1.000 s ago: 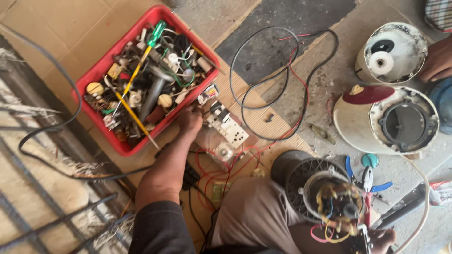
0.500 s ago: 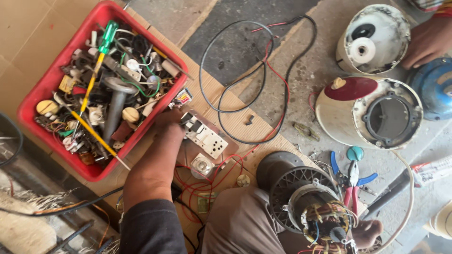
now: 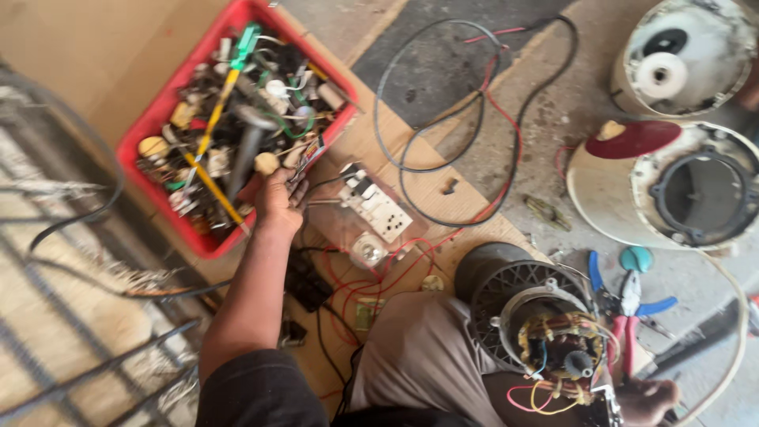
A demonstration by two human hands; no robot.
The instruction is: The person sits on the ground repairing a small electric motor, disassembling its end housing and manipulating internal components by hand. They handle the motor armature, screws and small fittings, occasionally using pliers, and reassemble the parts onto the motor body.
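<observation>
Here, left hand [image 3: 278,202] grips red tray [image 3: 162,119].

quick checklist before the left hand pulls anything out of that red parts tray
1. Left hand at the red tray: ok, it rests on the near edge, fingers among the parts.
2. Grip on one part: cannot tell, the fingers are curled but what they hold is hidden.
3. Path free of tangles: not ok, loose wires and a yellow-handled screwdriver lie across the heap beside the hand.
4. Switch board clear of the wrist: ok, it lies apart, to the right on the cardboard.
5. Right hand steadying the motor: cannot tell, it sits at the frame's edge.
6. Pliers within reach: ok, they lie beside the motor.
</observation>
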